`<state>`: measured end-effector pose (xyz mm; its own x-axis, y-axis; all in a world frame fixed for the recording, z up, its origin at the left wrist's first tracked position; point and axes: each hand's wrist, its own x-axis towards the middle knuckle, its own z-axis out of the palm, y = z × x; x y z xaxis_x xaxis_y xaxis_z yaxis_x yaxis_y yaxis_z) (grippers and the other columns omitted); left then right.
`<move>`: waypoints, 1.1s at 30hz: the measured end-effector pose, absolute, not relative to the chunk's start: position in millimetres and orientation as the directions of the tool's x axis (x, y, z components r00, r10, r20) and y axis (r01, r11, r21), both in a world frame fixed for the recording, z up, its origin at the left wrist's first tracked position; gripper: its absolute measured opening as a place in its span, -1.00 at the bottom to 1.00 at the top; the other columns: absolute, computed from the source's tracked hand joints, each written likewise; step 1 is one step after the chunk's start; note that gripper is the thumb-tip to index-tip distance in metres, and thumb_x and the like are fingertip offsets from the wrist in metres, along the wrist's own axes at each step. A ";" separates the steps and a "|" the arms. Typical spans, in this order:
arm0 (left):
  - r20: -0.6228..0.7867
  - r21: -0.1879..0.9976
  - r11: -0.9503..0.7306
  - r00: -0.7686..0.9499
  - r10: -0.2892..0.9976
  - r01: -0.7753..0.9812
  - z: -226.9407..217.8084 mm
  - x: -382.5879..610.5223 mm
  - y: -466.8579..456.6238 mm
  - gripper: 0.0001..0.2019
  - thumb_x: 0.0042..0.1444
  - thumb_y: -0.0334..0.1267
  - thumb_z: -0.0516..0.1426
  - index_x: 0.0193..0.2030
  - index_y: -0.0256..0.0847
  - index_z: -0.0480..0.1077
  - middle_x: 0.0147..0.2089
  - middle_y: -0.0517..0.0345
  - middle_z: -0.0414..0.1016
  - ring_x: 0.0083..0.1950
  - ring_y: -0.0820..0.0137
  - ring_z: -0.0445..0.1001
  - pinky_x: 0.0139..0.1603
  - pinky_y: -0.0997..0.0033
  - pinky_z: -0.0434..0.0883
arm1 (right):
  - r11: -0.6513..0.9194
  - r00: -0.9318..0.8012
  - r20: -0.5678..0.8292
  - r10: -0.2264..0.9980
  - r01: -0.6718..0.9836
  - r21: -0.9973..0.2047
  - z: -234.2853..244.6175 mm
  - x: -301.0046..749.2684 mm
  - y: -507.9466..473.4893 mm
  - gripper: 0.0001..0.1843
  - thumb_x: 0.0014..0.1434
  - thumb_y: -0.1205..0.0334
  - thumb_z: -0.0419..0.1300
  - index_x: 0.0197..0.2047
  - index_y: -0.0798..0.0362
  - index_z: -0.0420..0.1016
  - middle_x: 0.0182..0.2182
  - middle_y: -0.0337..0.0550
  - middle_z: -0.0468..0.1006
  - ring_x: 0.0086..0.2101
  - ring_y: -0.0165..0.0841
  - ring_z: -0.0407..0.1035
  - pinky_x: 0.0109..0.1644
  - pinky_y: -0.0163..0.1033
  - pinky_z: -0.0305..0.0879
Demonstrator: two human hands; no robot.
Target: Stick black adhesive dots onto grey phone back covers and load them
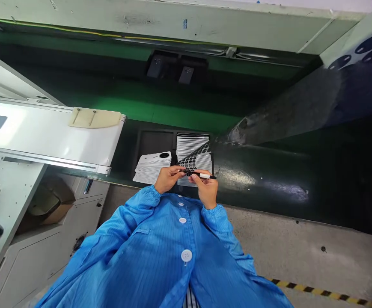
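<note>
Both hands are meeting close to the chest above the tabletop [269,179] edge. The left hand [168,179] is curling its fingers around the lower end of a dotted sheet [194,159]. The right hand [207,190] is pinching a pen [205,176] lying crosswise, fingers closed on it.

We cannot tell what the dark dots on the sheet [194,159] are; they are too small, and the sheet's near end is covered by our left hand [168,178] and right hand [206,188]. Beyond the grip, the tray [155,143] is partly hidden by stacked cards [152,167]. Far right of the grip, a blurred dotted sheet [365,49] is cut by the edge
</note>
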<state>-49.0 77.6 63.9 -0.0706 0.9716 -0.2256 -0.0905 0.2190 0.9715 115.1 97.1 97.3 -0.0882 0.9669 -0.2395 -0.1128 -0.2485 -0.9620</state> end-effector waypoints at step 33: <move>-0.385 0.517 0.223 -0.008 0.923 0.827 51.3 -193.8 125.4 -0.31 0.11 0.00 0.31 0.35 -0.13 0.31 0.44 -0.08 0.21 0.50 -0.04 0.05 0.44 -0.31 -0.01 | -0.252 -0.020 -0.255 0.967 -0.264 -0.931 90.3 113.1 105.3 -0.50 -0.25 0.04 0.60 -0.33 0.15 0.57 -0.54 -0.30 0.54 -0.56 -0.45 0.45 -0.41 -0.32 0.48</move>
